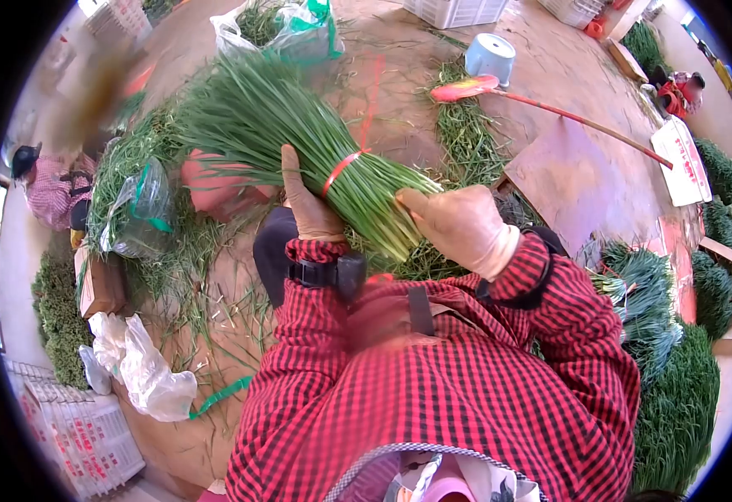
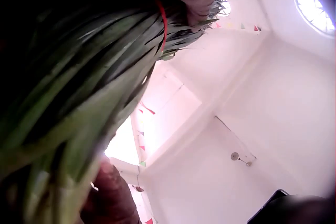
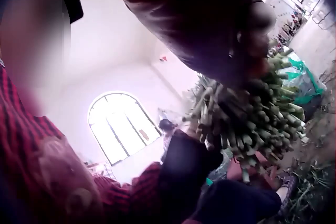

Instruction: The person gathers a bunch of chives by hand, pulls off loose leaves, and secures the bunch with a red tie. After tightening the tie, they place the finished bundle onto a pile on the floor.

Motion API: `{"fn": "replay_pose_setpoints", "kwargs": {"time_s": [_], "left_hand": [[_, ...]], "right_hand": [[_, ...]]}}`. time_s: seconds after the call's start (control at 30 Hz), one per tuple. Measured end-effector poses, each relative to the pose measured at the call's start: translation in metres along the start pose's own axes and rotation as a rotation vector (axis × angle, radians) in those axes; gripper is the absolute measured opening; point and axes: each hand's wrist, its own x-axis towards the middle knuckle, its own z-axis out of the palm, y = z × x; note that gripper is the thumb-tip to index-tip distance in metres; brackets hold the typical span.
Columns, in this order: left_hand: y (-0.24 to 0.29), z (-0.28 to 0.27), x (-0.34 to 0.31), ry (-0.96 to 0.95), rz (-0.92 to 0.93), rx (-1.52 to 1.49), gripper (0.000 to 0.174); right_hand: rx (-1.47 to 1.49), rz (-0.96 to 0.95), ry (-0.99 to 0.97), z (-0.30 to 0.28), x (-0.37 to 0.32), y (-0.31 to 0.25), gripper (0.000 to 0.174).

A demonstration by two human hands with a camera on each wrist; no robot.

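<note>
The bunch of greens (image 1: 311, 125) slanted before me, a red band (image 1: 338, 172) around it. My left hand (image 1: 309, 201) held it, thumb on top, other fingers hidden; my right hand (image 1: 466, 227) gripped near the pale stem ends. Light, even pressure seemed best for levelling them unbruised. Beyond, loose trimmings (image 1: 470, 142) and a long-handled tool (image 1: 583, 121) cluttered the floor.

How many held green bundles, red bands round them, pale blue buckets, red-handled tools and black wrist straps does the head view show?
Held green bundle: 1
Red band: 1
Pale blue bucket: 1
Red-handled tool: 1
Black wrist straps: 2
Total: 6
</note>
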Motion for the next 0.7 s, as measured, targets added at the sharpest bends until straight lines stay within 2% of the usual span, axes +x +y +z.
{"fn": "replay_pose_setpoints", "kwargs": {"time_s": [0.07,0.1,0.2,0.23,0.33,0.4,0.43,0.53,0.6,0.63,0.7], "left_hand": [[-0.002,-0.001,-0.001,0.009,0.012,0.025,0.058],[-0.002,-0.003,0.0,0.009,0.024,0.041,0.059],[0.001,0.002,-0.006,0.045,0.045,0.06,0.06],[0.003,0.005,-0.009,0.063,0.048,0.061,0.061],[0.009,-0.008,-0.002,0.079,0.084,0.077,0.063],[0.011,-0.011,0.001,0.079,0.092,0.072,0.065],[0.012,-0.009,0.0,0.059,0.084,0.062,0.065],[0.009,-0.006,-0.002,0.04,0.057,0.071,0.064],[0.003,-0.002,-0.005,0.01,0.042,0.077,0.062],[0.002,-0.001,-0.006,-0.001,0.038,0.079,0.061],[0.002,-0.001,-0.005,0.073,0.067,0.101,0.058]], "right_hand": [[0.069,-0.06,0.118,0.017,0.002,0.007,0.013],[0.071,-0.053,0.12,0.018,0.001,0.004,0.006],[0.184,-0.021,0.058,0.022,-0.011,0.005,0.006],[0.157,0.042,-0.096,0.012,-0.018,0.003,0.007],[0.066,0.016,-0.478,0.033,-0.061,0.042,0.009],[0.009,0.054,-0.605,0.021,-0.069,0.054,0.014],[0.159,0.036,-0.268,0.018,-0.07,0.049,0.018],[0.273,0.005,0.03,-0.021,-0.04,0.011,0.029],[0.099,-0.032,-0.086,-0.027,-0.019,-0.007,0.038],[0.14,0.034,-0.101,0.0,-0.015,-0.005,0.046],[0.066,0.086,-0.164,0.024,-0.019,0.003,0.039]]}}
